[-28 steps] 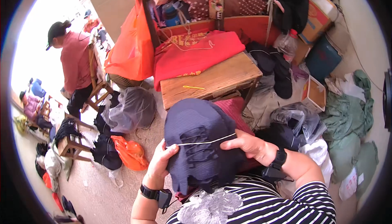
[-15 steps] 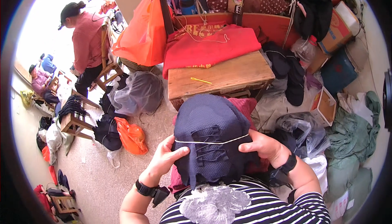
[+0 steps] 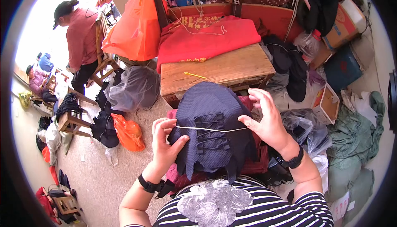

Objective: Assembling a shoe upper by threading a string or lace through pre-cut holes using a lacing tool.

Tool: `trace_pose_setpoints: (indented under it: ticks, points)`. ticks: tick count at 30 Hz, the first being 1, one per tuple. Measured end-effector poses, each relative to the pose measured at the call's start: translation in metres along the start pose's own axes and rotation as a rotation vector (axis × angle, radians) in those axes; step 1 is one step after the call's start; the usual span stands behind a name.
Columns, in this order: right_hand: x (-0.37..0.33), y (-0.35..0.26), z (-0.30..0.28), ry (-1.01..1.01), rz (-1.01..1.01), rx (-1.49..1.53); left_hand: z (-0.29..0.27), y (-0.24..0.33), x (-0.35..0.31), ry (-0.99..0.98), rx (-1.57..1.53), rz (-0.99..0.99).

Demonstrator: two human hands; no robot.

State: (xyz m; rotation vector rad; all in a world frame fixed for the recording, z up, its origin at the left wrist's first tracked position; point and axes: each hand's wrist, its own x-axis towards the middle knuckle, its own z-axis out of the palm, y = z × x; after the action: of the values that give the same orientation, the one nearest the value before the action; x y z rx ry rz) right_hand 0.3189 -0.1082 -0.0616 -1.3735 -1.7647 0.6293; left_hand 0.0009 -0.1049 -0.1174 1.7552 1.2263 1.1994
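A thick bundle of dark navy mesh shoe uppers point(image 3: 213, 148) rests in front of me against my lap, laces facing up. A thin white cord point(image 3: 215, 130) runs across it from side to side. At the bundle's left edge, my left hand point(image 3: 165, 140) grips it, fingertips at the cord's end and thumb on the mesh. On the opposite edge, my right hand point(image 3: 269, 121) has its fingers spread and raised, with the thumb beside the cord.
Ahead stands a wooden stool point(image 3: 219, 67) bearing a red cloth point(image 3: 206, 38) and a yellow needle-like tool point(image 3: 195, 75). An orange bag point(image 3: 134, 24) hangs at left. Clear plastic bags point(image 3: 304, 129) and green sacks point(image 3: 351, 144) lie at right. A person point(image 3: 82, 32) sits at the far left.
The right hand's fingers have lifted and spread from the bundle's side. My left fingers have moved up to the cord, which now sags slightly.
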Motion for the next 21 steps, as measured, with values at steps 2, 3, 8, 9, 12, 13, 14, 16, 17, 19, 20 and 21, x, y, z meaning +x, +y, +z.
trace_pose_setpoints:
  ticks: [2, 3, 8, 9, 12, 13, 14, 16, 17, 19, 20, 21]
  points:
    - [0.004, -0.013, 0.0, 0.078, -0.321, -0.134, 0.003, 0.002, 0.002, 0.013, -0.017, 0.001]
    - [0.007, -0.022, -0.001, 0.034, -0.457, -0.198, 0.005, 0.003, 0.003, 0.019, -0.042, 0.009]
    - [0.016, -0.025, 0.024, -0.27, -0.603, -0.264, 0.014, 0.006, 0.001, 0.076, -0.095, 0.148]
    - [0.017, -0.022, 0.027, -0.276, -0.606, -0.262, 0.011, 0.01, 0.002, 0.081, -0.095, 0.145]
    - [0.018, -0.014, 0.033, -0.328, -0.527, -0.255, 0.002, 0.027, 0.009, -0.088, 0.14, 0.07]
    - [0.016, -0.014, 0.035, -0.332, -0.532, -0.257, -0.002, 0.025, 0.011, -0.082, 0.138, 0.07]
    - [0.014, -0.014, 0.037, -0.333, -0.531, -0.269, -0.008, 0.022, 0.014, -0.157, 0.198, 0.146]
    - [0.011, -0.014, 0.038, -0.34, -0.524, -0.289, -0.015, 0.026, 0.021, -0.266, 0.269, 0.243]
    - [0.011, -0.013, 0.04, -0.339, -0.523, -0.289, -0.019, 0.029, 0.024, -0.265, 0.262, 0.241]
    - [0.01, -0.013, 0.04, -0.337, -0.512, -0.296, -0.026, 0.033, 0.03, -0.442, 0.237, 0.089]
    - [0.01, -0.014, 0.041, -0.343, -0.512, -0.314, -0.03, 0.039, 0.031, -0.458, 0.208, 0.027]
    - [0.011, -0.015, 0.041, -0.346, -0.514, -0.332, -0.034, 0.044, 0.032, -0.462, 0.202, 0.03]
